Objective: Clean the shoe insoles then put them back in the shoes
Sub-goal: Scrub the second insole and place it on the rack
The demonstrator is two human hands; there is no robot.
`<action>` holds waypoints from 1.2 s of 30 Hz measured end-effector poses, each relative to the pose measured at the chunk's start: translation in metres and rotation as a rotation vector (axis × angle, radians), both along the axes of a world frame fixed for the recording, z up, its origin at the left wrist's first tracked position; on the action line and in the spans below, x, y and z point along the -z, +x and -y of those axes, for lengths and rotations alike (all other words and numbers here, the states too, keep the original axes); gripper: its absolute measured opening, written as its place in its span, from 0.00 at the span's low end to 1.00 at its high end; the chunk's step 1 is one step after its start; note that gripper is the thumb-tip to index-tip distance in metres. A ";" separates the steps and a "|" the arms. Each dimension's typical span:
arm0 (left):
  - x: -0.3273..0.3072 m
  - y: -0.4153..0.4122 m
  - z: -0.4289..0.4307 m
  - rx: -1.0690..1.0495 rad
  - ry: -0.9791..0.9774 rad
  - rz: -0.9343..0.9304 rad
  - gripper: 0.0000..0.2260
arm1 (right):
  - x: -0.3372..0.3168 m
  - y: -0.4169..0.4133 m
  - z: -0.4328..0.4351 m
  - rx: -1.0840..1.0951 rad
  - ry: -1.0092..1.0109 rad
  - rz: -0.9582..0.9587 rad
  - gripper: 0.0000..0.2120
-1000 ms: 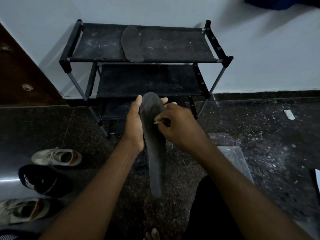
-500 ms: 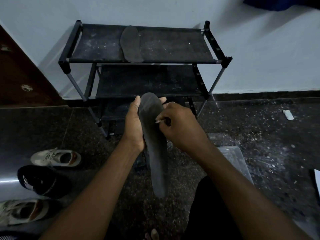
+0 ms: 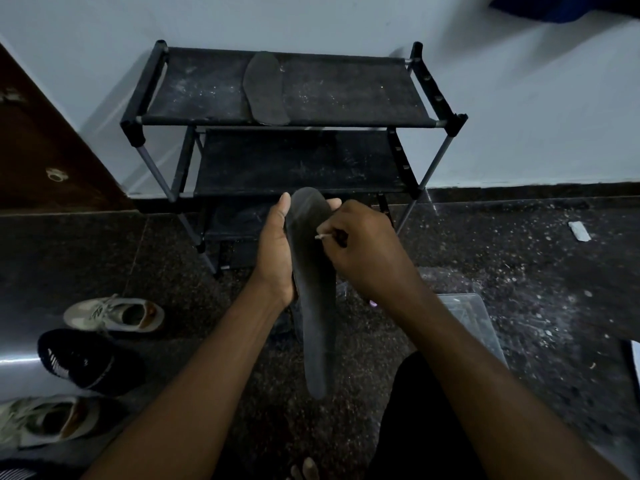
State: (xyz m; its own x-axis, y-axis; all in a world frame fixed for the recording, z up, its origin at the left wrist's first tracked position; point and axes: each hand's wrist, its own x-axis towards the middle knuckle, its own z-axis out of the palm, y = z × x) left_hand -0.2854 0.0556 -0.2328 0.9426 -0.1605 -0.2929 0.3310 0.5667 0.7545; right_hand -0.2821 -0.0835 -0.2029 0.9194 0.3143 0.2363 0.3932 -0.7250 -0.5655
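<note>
Cleaning step: my left hand (image 3: 277, 251) grips the insole (image 3: 313, 289); my right hand (image 3: 363, 251) pinches a swab (image 3: 323, 236) against it. Next: work downward.

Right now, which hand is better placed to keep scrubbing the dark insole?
Right. The right hand pinches a thin white-tipped stick whose tip meets the long dark grey insole; the left hand is occupied gripping that insole's upper end from behind.
</note>
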 end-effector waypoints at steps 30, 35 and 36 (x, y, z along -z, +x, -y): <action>-0.001 -0.003 0.008 0.069 -0.029 -0.046 0.26 | -0.001 0.003 0.003 0.113 0.127 0.122 0.06; 0.003 -0.002 0.006 0.072 -0.032 -0.042 0.27 | -0.003 0.000 -0.004 -0.001 0.116 0.082 0.07; 0.004 -0.002 0.004 0.065 -0.027 -0.043 0.28 | -0.003 -0.002 -0.004 -0.036 0.102 0.068 0.07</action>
